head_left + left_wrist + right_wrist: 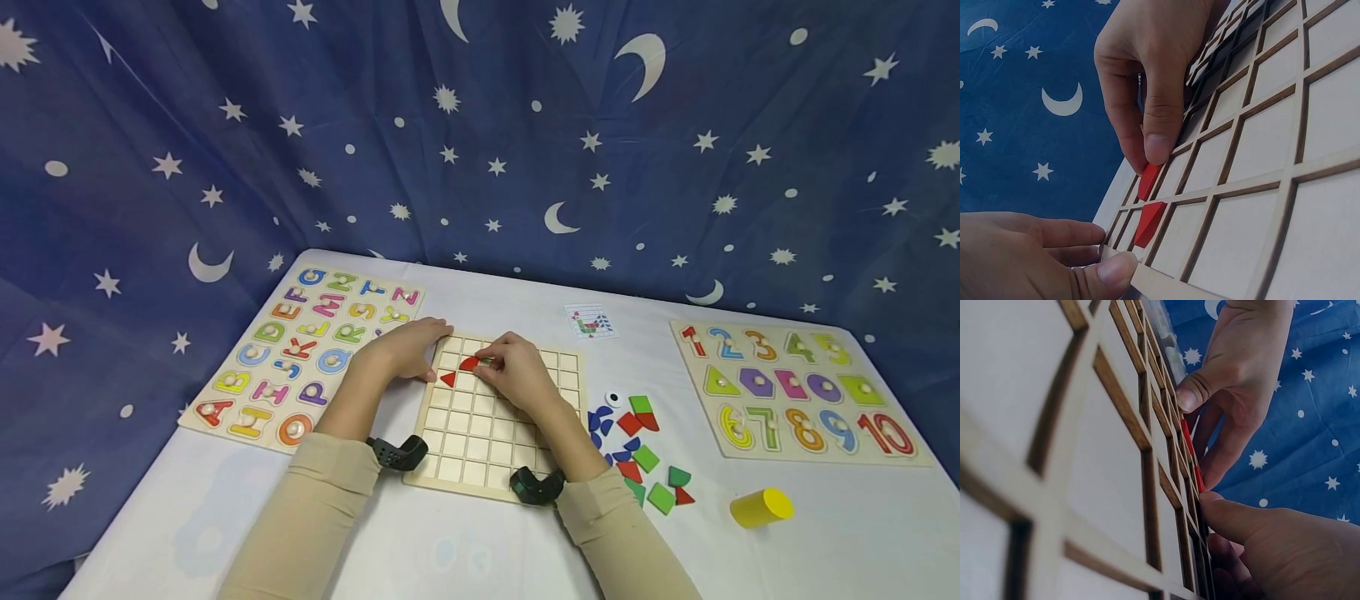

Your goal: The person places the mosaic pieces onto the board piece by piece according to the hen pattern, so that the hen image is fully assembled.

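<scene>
A wooden grid board (452,487) lies on the white table with two red pieces in its upper-left cells. My left hand (399,348) holds the board's far-left corner, thumb (1116,272) on the rim. Near that thumb sits a red triangle (448,379) in a cell. My right hand (517,372) pinches a red rounded piece (468,363) between thumb and fingertips, low over a cell beside the triangle. In the right wrist view my right hand (1285,544) is at lower right, its thumb tip at the rounded piece (1199,479).
Right of the board lie loose red, green (646,458) and blue pieces and a white disc with a black dot (612,399). A pattern card (591,322) lies behind. A letter puzzle (255,385) flanks the left, a number puzzle (705,392) the right. A yellow cylinder (759,508) is front right.
</scene>
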`<state>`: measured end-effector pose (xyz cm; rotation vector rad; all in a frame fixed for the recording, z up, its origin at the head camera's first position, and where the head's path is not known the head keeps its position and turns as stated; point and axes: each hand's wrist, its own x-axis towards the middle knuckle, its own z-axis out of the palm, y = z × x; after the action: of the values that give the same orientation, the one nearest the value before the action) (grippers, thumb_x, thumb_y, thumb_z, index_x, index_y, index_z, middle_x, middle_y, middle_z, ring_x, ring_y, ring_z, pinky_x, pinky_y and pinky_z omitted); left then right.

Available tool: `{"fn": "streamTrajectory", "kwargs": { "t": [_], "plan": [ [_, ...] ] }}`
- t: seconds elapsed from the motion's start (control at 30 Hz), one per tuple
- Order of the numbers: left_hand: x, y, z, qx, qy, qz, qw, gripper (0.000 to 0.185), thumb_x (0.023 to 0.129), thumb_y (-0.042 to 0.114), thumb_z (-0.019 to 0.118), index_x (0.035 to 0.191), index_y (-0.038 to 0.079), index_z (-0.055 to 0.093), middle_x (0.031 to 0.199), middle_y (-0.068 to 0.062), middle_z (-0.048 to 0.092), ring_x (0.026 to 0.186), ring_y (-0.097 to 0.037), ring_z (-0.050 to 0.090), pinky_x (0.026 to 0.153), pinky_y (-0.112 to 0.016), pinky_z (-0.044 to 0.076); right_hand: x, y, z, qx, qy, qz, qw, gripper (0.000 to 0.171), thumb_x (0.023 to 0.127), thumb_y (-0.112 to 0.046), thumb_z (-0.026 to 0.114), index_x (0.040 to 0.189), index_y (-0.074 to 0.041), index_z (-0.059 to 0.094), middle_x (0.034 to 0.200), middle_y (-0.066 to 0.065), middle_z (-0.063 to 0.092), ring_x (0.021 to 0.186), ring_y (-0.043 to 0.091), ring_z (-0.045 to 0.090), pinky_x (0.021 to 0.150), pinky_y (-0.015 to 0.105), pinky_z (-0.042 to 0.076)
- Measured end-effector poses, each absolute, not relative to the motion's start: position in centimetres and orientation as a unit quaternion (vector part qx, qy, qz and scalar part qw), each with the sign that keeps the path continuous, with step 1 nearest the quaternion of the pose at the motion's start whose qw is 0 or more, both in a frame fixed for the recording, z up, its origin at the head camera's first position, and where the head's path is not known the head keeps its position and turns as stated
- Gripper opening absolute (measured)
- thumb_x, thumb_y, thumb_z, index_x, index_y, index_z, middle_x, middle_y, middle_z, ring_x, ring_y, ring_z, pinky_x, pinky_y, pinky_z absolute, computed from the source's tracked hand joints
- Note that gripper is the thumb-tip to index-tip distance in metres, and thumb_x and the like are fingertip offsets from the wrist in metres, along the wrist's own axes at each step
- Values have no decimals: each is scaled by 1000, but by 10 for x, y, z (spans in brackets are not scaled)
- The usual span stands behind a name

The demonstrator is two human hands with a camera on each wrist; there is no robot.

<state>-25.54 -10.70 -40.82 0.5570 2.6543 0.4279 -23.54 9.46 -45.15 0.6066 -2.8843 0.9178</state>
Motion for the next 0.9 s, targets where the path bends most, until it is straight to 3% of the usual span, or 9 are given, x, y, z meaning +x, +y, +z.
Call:
{"fn": "streamTrajectory", "kwargs": {
  "t": [0.37, 0.53, 0.73, 0.9],
  "plan": [
    [-256, -107, -409, 198, 948, 153, 198, 80, 79, 18, 76, 147, 8, 35, 156, -13, 26, 146, -30, 21, 120, -44, 18, -234, 95, -448, 194, -934, 301, 9, 31, 84, -22, 73, 112, -9, 71, 100, 5, 62, 77, 10, 58, 68, 23, 52],
    [-256, -109, -411, 200, 947, 154, 198, 80, 79, 18, 76, 147, 7, 35, 156, -14, 26, 146, -31, 21, 120, -45, 19, -233, 104, -438, 198, -921, 335, -21, 36, 86, -25, 70, 119, -10, 68, 108, 5, 62, 87, 13, 63, 74, 25, 54],
    [-256, -109, -411, 202, 945, 162, 198, 80, 78, 16, 76, 147, 8, 35, 156, -13, 26, 146, -31, 20, 120, -45, 18, -235, 148, -418, 199, -907, 363, -70, 38, 89, -27, 67, 123, -11, 65, 118, 9, 63, 98, 22, 64, 79, 35, 56],
    [-256, -108, -411, 200, 946, 163, 197, 80, 79, 16, 76, 147, 8, 35, 156, -13, 26, 146, -31, 20, 120, -45, 18, -237, 200, -407, 152, -930, 322, -92, 38, 89, -27, 67, 123, -11, 64, 110, 9, 65, 92, 22, 61, 73, 32, 53]
  ]
}}
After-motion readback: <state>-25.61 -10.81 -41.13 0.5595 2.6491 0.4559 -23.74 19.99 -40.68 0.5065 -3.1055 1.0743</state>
